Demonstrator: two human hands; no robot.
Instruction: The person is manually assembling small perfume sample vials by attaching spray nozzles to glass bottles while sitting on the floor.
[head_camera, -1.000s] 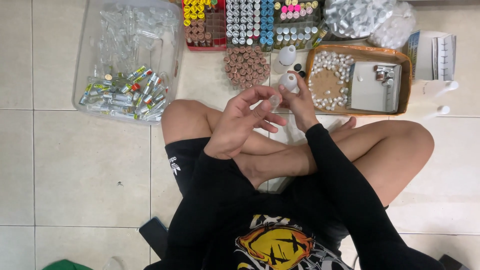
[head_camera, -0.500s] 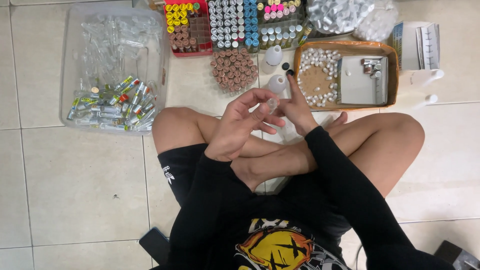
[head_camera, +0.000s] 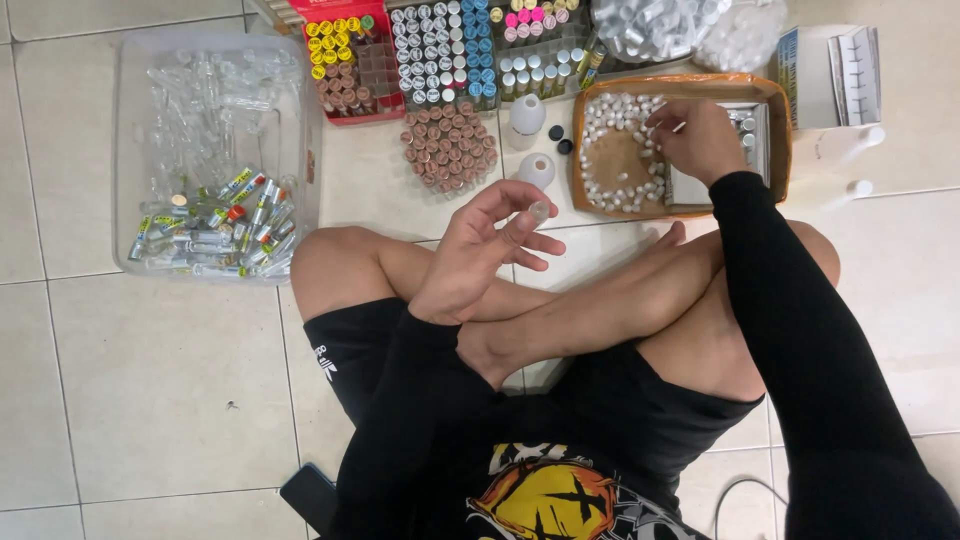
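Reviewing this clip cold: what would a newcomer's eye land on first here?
The left hand holds a small clear vial above the crossed legs, while the right hand reaches into the brown tray of white caps. At far left, a clear plastic bin holds finished tubes.

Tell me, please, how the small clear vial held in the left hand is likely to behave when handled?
The small clear vial, pinched at the left hand's fingertips, looks light for its size. It seems stiff and smooth, so it may slip from a loose grip. Being round, it would probably roll if laid on the tiled floor.
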